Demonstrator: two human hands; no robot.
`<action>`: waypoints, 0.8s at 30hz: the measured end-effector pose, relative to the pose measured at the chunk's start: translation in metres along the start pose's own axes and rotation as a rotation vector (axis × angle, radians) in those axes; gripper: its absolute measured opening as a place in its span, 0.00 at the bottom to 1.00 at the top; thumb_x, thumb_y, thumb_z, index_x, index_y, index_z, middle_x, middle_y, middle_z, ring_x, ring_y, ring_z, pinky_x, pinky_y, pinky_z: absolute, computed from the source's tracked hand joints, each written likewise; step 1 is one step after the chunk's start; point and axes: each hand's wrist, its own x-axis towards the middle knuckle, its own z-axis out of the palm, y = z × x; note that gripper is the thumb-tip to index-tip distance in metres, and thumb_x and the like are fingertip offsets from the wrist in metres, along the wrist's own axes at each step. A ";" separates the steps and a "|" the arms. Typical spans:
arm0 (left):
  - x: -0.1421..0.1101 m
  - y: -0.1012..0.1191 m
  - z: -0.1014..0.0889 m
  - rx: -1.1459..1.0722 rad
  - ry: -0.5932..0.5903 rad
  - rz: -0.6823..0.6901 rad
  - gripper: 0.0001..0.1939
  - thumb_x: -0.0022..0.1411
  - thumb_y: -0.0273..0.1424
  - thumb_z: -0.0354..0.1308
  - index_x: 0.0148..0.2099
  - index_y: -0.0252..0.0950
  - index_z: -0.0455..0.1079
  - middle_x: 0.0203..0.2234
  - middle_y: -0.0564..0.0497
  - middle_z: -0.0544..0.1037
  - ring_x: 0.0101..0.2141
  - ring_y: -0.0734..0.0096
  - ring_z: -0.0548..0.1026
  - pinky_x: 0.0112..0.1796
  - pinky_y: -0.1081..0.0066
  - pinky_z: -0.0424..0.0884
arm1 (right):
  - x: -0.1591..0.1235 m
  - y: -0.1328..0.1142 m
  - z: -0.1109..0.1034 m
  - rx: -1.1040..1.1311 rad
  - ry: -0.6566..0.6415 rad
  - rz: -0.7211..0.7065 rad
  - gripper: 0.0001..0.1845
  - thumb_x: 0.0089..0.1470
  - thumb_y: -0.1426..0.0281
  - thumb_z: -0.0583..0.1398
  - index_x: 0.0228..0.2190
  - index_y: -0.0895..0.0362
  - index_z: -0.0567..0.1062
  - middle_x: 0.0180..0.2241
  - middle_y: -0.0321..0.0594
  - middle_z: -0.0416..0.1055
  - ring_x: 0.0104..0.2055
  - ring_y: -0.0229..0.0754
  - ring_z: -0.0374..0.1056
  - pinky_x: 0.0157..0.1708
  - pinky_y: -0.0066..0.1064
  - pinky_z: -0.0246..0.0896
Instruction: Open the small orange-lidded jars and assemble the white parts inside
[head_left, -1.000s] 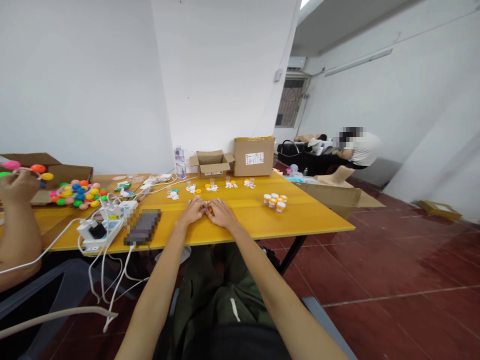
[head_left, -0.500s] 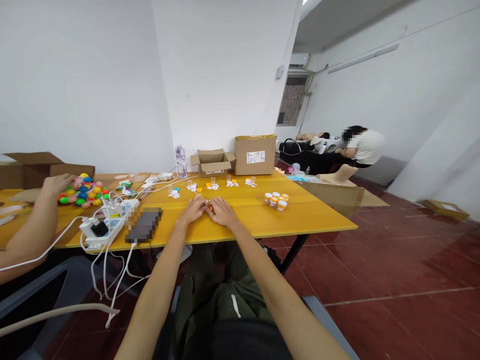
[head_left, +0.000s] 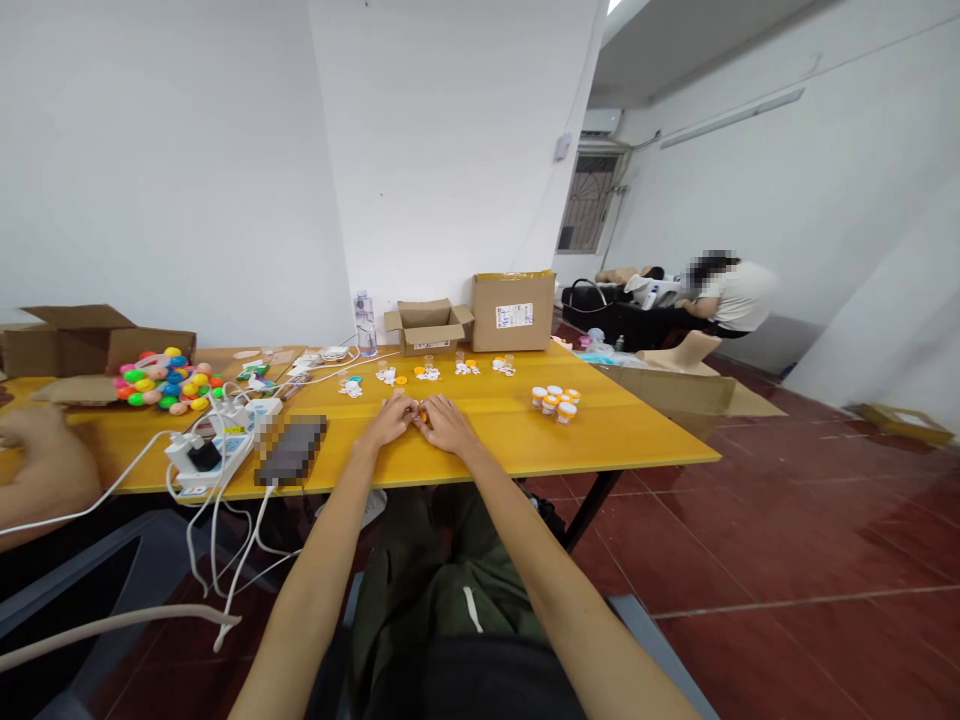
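My left hand [head_left: 391,420] and my right hand [head_left: 444,426] meet near the table's front edge, fingers curled in and fingertips almost touching. A small orange piece [head_left: 423,416] shows at my right fingertips; its kind is too small to tell. What my left fingers pinch is hidden. Just beyond my hands lie small heaps of white pieces [head_left: 427,375], along with little clear cups [head_left: 508,360] and an orange ring-like lid [head_left: 401,380]. A teal lid [head_left: 355,380] is by the leftmost heap. To the right stands a cluster of small white tubs with orange lids [head_left: 555,402].
An open small carton [head_left: 427,335], a taped box [head_left: 514,318] and a water bottle [head_left: 365,325] line the wall. Left are a phone [head_left: 292,450], a corded power strip [head_left: 217,460], colourful balls [head_left: 169,382] and a co-worker's arm [head_left: 52,465]. Another person [head_left: 731,295] sits far right.
My hands stay together in the same place, with only slight finger movement. The co-worker's hand at left set down the colourful ball cluster and drew back toward the table's near left.
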 end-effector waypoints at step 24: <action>-0.001 0.004 0.002 0.066 0.016 0.025 0.05 0.62 0.29 0.56 0.34 0.39 0.73 0.34 0.49 0.80 0.44 0.59 0.74 0.51 0.58 0.68 | -0.001 0.010 0.008 0.049 0.008 -0.053 0.05 0.61 0.70 0.58 0.40 0.53 0.72 0.43 0.43 0.72 0.48 0.47 0.65 0.49 0.38 0.59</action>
